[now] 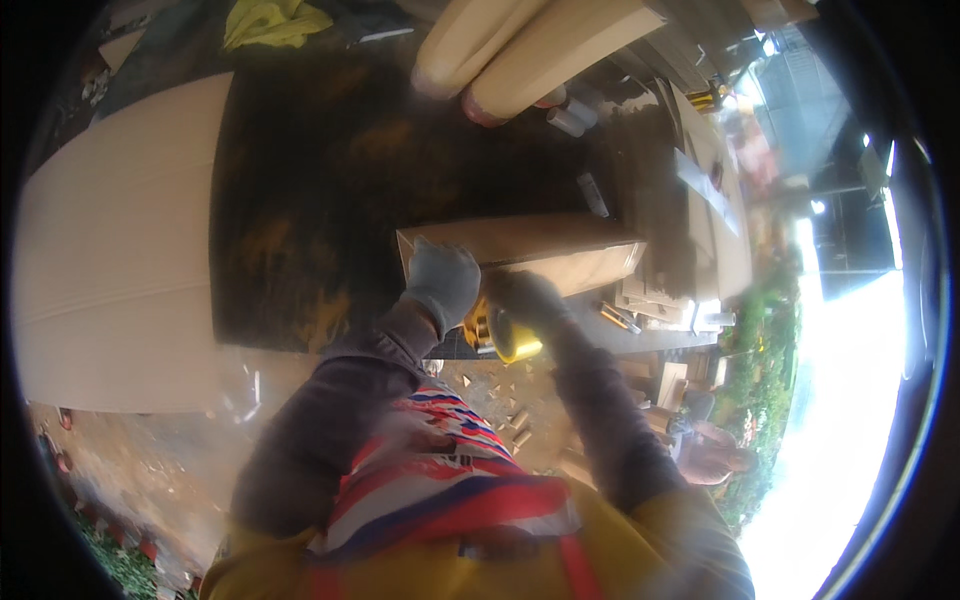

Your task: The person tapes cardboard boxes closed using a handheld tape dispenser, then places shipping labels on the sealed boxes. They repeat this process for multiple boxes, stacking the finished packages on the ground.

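Observation:
A long, narrow cardboard box (530, 238) lies across the near side of a dark, worn work table (340, 180). At the box's left end is my left hand (443, 280), in a grey glove, its fingers closed on the near edge. My right hand (537, 300), gloved too, is against the box's near side, wrapped round a yellow tape dispenser (518, 345). The dispenser hangs below the box at the table's near edge. Its upper part and most of my right fingers are hidden by the hand and shadow.
Large flat cardboard (120, 230) covers the left side. Tall rolled cardboard (560, 50) stands at the back, beside small white rolls (572, 117). Stacked cardboard sheets (715, 200) lie at right. A yellow cloth (275, 22) is far left. A person (715, 455) sits low at right.

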The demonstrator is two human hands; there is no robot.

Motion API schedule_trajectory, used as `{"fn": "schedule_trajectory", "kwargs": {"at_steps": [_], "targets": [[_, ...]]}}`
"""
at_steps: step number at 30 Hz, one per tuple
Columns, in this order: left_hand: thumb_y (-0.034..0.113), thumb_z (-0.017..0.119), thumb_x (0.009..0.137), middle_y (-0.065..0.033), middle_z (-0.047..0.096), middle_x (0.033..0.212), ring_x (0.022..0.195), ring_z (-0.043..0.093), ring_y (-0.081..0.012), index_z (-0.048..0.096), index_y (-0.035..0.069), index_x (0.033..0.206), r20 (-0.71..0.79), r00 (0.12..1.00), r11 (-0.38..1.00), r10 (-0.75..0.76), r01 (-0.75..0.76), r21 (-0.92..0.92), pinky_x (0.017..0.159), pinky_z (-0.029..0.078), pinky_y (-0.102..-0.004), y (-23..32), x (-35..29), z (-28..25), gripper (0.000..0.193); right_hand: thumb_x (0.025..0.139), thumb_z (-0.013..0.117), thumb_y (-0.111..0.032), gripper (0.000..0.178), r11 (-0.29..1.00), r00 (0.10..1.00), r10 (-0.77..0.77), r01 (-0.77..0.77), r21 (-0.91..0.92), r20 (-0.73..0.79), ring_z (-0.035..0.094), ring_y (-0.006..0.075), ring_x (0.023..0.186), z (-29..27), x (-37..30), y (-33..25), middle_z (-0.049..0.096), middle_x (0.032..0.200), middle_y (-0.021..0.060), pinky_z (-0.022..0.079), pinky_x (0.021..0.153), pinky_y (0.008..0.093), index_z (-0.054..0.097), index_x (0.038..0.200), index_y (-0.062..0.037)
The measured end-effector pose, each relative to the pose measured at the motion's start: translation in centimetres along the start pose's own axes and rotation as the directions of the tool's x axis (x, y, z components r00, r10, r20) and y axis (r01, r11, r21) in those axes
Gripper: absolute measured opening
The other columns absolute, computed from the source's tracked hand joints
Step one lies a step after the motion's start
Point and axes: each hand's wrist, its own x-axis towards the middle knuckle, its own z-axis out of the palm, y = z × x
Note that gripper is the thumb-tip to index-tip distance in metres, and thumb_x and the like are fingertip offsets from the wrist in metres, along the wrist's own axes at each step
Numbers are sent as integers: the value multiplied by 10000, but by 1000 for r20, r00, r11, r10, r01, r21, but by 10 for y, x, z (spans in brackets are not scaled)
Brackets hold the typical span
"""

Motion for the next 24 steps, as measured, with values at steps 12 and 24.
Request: {"fn": "schedule_trajectory", "kwargs": {"at_steps": [12,24], "targets": [[311,815,702,-139,716,833,773,710,-307,676,90,893,-18,999,986,48,-50,-161,679,566,-454,-12,48,26,324,832,725,-211,275,946,909,266,-182,266,-321,704,231,892,-49,-114,31,730,977,145,553,779,356,733,1065,-66],[89,819,722,-175,445,1510,1405,420,-300,419,41,1492,429,904,951,0,132,-280,1144,377,-393,-170,-48,-36,869,718,824,-131,469,930,614,-148,353,102,-775,668,292,952,-102,3,229,652,1078,141,538,834,383,717,1174,-151]]}}
